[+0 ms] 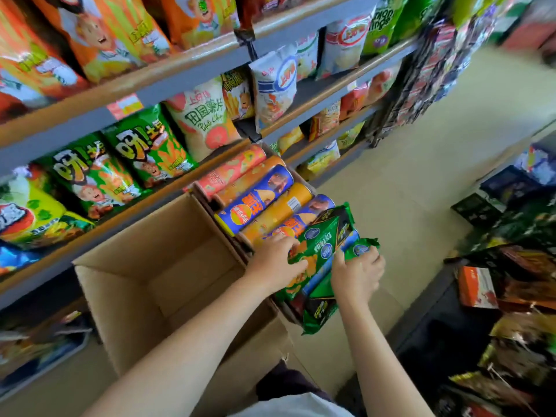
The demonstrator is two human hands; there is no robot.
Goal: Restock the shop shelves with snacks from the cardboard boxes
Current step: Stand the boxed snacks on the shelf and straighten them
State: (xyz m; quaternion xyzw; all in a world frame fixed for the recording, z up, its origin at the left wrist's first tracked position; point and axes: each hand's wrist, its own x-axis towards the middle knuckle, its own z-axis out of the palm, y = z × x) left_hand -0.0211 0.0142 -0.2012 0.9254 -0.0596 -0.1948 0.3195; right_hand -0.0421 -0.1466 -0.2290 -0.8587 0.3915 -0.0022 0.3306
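Two cardboard boxes stand on the floor by the shelves. The near box (144, 284) shows only bare cardboard inside. The far box (201, 188) holds several chip cans (255, 200) lying side by side, orange, blue and pink. On top of the cans lie green snack bags (323, 239). My left hand (275, 263) grips the left side of a green bag with curled fingers. My right hand (356, 273) pinches another green bag (361, 249) at its edge.
Shelves (192, 79) on the left are packed with orange, green and white snack bags. A dark rack (430, 85) of hanging packets stands further down the aisle. More goods fill low shelves at the right (496, 296). Pale floor (421, 176) runs between them.
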